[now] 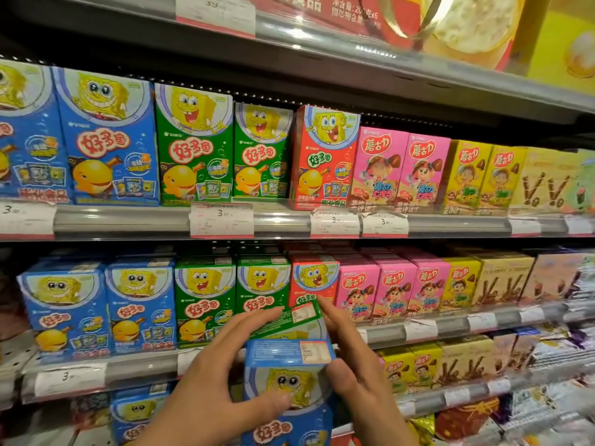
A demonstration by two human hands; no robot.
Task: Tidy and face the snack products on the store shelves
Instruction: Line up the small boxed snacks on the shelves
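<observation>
Store shelves [122, 220] fill the view, rows of bright snack boxes standing face-out behind price tags [221, 219]. Low and centre, two bare hands hold boxes in front of the lower shelves. The left hand [206, 381] grips a blue box [286, 381], thumb across its front, fingers curled over the top. Behind it sits a tilted green box [289, 317], touched by the straight fingers of the right hand [351, 358]; whether that hand truly pinches it is unclear. To do this well, I judge each box should go to its matching colour row: blue at left [64, 304], green in the middle [204, 300], set upright, front panel outward, flush with the shelf edge.
</observation>
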